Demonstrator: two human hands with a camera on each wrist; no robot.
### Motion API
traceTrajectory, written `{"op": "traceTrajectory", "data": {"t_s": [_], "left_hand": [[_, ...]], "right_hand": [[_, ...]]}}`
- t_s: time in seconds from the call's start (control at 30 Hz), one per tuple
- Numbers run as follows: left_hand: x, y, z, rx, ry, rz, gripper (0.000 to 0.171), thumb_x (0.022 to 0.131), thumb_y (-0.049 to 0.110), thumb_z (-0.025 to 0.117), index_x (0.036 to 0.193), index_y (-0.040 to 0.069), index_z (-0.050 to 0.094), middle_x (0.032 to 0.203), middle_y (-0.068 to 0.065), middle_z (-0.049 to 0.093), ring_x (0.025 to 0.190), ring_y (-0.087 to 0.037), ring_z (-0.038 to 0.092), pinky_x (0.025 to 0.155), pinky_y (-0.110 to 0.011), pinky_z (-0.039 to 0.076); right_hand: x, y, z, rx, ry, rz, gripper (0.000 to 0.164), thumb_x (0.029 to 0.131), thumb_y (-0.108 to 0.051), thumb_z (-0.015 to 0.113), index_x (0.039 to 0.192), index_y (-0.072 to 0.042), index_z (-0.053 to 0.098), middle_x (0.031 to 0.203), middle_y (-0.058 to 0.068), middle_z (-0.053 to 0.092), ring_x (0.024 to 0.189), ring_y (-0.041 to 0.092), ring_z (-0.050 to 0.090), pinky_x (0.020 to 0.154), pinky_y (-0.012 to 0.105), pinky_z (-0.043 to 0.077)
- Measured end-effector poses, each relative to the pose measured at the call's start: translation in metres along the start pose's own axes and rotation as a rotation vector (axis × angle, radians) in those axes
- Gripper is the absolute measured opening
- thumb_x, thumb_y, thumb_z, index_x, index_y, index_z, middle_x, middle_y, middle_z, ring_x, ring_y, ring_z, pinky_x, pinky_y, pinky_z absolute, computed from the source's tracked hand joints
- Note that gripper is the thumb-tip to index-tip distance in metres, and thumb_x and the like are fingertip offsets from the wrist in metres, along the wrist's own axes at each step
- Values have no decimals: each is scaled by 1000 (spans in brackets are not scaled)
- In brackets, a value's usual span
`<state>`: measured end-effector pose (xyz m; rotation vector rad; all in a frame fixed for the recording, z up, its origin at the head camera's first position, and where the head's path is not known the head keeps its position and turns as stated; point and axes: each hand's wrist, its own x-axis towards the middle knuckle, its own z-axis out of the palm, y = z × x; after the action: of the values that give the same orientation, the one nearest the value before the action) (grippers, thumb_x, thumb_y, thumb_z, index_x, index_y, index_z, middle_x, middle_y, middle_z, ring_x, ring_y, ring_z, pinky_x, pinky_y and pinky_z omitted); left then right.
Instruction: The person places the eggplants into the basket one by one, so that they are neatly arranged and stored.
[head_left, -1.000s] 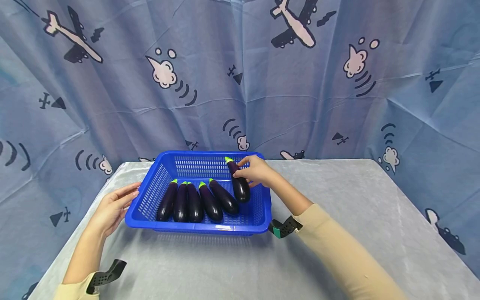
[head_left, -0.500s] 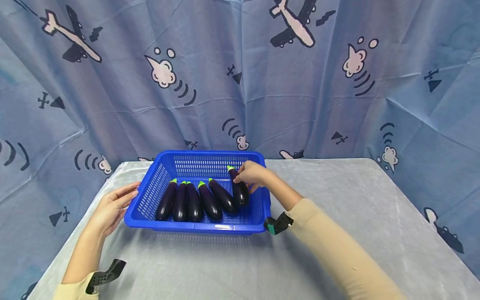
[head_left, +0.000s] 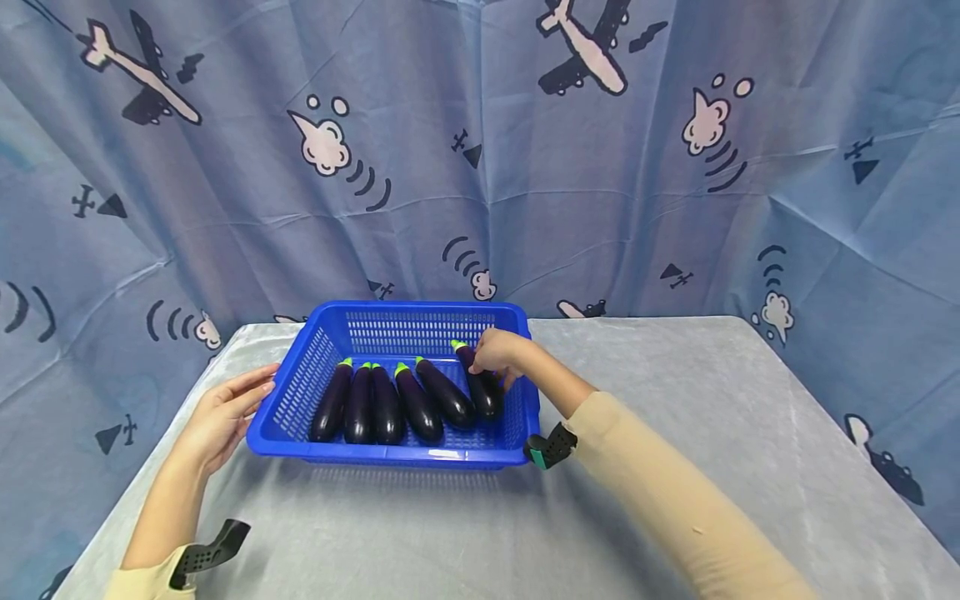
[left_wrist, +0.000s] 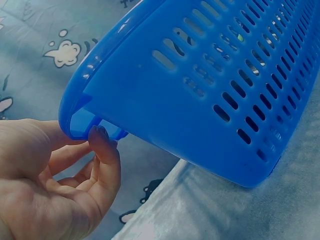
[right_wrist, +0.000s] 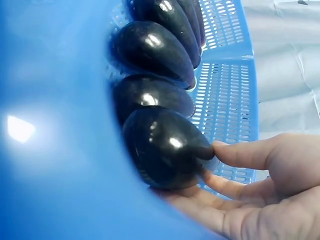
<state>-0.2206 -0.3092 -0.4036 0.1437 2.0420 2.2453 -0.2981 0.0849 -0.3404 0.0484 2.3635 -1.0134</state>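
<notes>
A blue plastic basket point(head_left: 337, 454) with slotted walls stands on the table. My left hand point(head_left: 221, 423) holds its left rim, thumb and fingers pinching the edge in the left wrist view. Inside the basket's right part, my right hand point(head_left: 504, 353) grips a dark purple eggplant point(head_left: 487, 402) with a bright green stem end. The right wrist view has my thumb on one side of this eggplant point(right_wrist: 162, 147) and fingers beneath it. Several more eggplants point(head_left: 375, 406) lie side by side to its left, stems toward the back. My right fingers are partly hidden behind the held eggplant.
A pale grey cloth point(head_left: 660, 400) covers the table. Behind it hangs a blue curtain point(head_left: 420, 167) printed with planes and clouds. The basket's right wall point(head_left: 531, 400) stands close beside my right wrist.
My right hand has lowered the eggplant into the basket, beside the row of others, its stem end dropping below the back rim. My left hand has stayed at the rim.
</notes>
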Motion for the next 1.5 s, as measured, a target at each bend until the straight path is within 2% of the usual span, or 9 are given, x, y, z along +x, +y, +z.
{"op": "traceTrajectory", "data": {"t_s": [0.23,0.47,0.53,0.73,1.13,1.5], "left_hand": [[-1,1,-1,5,-6,3,35,110,10,55,112,37,77,111,17,75,97,-3,72,80,-23,63],[-1,1,-1,20,22,-17,37,111,9,53,110,37,76,110,18,74,97,-3,72,79,-22,62],[-1,1,-1,26,25,-16,36,111,9,53,110,38,76,109,18,74,97,-3,72,79,-22,62],[-1,0,0,31,29,-21,36,111,9,53,110,37,76,109,18,75,97,-3,72,78,-23,63],[-1,-1,-1,21,11,-11,37,111,9,52,111,37,76,110,18,74,98,-3,72,79,-23,63],[-2,3,-1,158,58,-38,30,110,15,59,114,40,74,109,25,71,96,-2,68,82,-19,59]], "right_hand": [[0,-4,-1,10,-4,29,36,107,-4,58,141,8,55,148,29,56,136,50,56,102,61,54],[0,-7,3,-15,24,66,58,108,-3,56,159,5,32,156,30,46,139,51,52,100,62,54],[-1,-8,3,-14,16,72,59,108,-2,54,160,4,29,155,32,45,139,52,52,100,62,54],[-4,-7,1,40,-32,61,47,108,1,51,152,5,37,147,36,49,134,56,54,99,63,55],[-7,-3,-5,136,-85,21,50,109,-1,50,157,4,38,149,35,48,138,57,50,103,64,52],[-7,2,-11,224,-84,-4,44,110,0,47,154,1,44,152,31,50,135,53,55,98,61,57]]}}
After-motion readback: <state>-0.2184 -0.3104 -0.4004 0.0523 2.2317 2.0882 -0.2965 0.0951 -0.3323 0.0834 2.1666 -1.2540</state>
